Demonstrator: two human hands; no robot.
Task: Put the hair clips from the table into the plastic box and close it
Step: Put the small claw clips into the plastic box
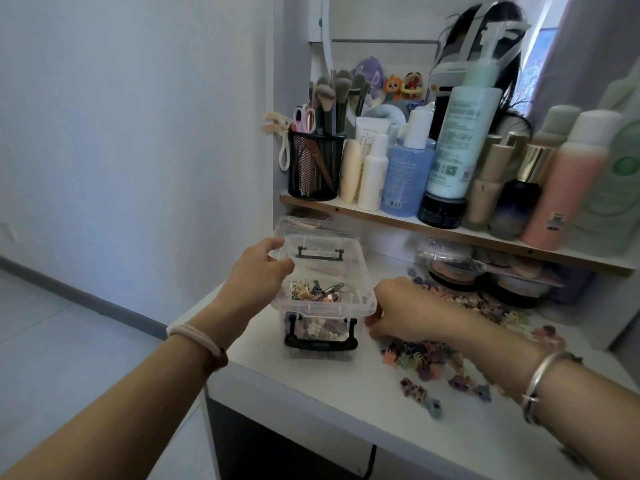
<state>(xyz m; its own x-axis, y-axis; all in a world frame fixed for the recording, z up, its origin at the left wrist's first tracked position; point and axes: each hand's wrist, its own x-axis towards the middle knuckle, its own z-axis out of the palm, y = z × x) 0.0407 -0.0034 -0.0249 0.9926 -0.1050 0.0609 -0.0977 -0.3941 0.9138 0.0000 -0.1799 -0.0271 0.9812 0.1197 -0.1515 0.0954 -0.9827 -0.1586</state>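
Hair clips (419,358) lie scattered in a loose heap on the white tabletop (311,393), just right of the clear plastic box (363,299). The box stands open, with more clips showing inside. The left hand (259,271) grips the box's far-left rim, thumb and fingers curled over the corner. The right hand (405,306) is down at the heap beside the box, fingers (375,327) bent under; I can't tell whether they pinch a clip.

Clear glossy plastic for the box (329,308), matt plastic for the hair clips (415,355), smooth white finish for the table (311,386).
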